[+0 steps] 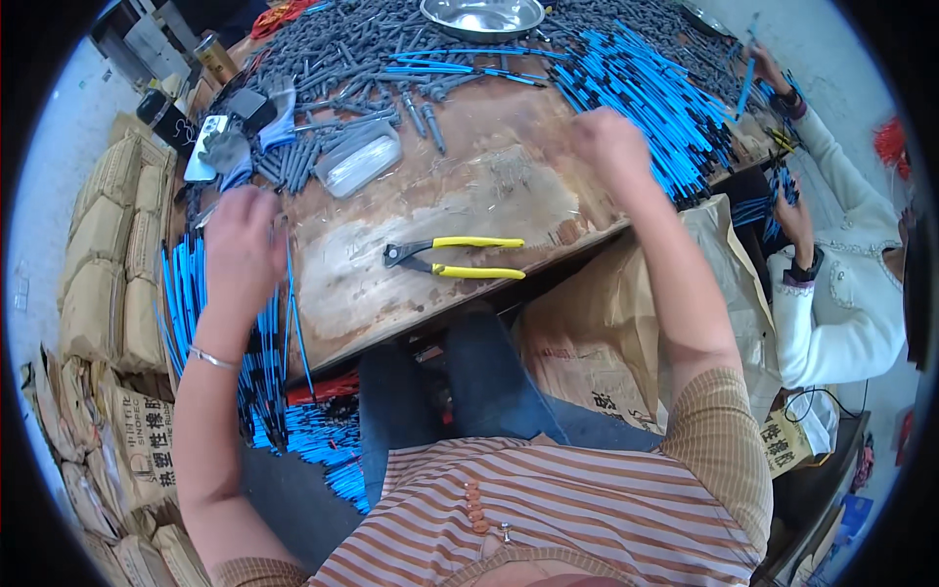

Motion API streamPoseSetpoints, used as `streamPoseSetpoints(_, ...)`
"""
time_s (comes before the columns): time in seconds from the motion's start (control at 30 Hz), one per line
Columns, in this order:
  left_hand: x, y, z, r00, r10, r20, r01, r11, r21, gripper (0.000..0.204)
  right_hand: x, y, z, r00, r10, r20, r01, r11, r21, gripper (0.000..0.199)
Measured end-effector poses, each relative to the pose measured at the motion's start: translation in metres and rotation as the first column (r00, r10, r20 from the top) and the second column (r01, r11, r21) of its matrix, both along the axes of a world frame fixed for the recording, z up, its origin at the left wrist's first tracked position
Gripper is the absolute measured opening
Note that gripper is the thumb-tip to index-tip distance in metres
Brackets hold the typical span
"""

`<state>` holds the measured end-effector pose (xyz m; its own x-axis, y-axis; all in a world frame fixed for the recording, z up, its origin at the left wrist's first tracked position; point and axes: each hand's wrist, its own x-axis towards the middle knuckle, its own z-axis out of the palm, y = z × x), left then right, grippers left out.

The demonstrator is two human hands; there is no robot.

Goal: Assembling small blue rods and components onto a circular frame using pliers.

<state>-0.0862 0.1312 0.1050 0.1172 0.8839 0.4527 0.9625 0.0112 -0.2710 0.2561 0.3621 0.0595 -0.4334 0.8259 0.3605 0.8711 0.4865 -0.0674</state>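
My left hand (242, 240) is over the table's left edge, just above a bundle of thin blue rods with black ends (186, 293). Motion smears its fingers, so whether they grip a rod cannot be told. Out to the right, my right hand (614, 147) is closed, fingers curled under, at the near left side of a big pile of blue rods (655, 108). What those fingers hold, if anything, is hidden. Between my hands lie end-cutting pliers (460, 257) with yellow handles, jaws toward the left, touched by neither hand.
Grey plastic anchors (342, 44) heap across the table's far side, around a steel bowl (482, 15). A clear plastic box (360, 161) and a phone (205, 147) lie at left. Paper sacks (103, 264) are stacked leftward. At right, a co-worker's hand (794, 210) holds blue rods.
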Motion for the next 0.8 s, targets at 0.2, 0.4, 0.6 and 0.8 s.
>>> streamPoseSetpoints(0.2, 0.004, -0.042, -0.047, 0.952, -0.108, -0.287, 0.036, 0.968, -0.247, 0.027, 0.058, 0.089, -0.016, 0.968, -0.237, -0.078, 0.249, 0.94, 0.233, 0.021)
streamPoseSetpoints(0.4, -0.02, -0.059, -0.053, 0.953, -0.029, -0.3, -0.045, 0.97, -0.237, 0.028, 0.05, 0.112, -0.032, 0.948, -0.316, 0.041, 0.291, 0.913, 0.287, 0.026)
streamPoseSetpoints(0.6, 0.042, -0.017, -0.03, 0.975, -0.122, 0.184, 0.147, 0.98, -0.132, 0.034, 0.043, 0.11, 0.004, 0.948, -0.255, 0.188, 0.232, 0.963, 0.134, 0.023)
streamPoseSetpoints(0.8, 0.136, 0.018, -0.082, 0.843, -0.378, 0.383, 0.494, 0.825, -0.273, 0.055, 0.028, 0.108, 0.051, 0.886, -0.151, 0.438, 0.075, 0.98, 0.185, 0.022)
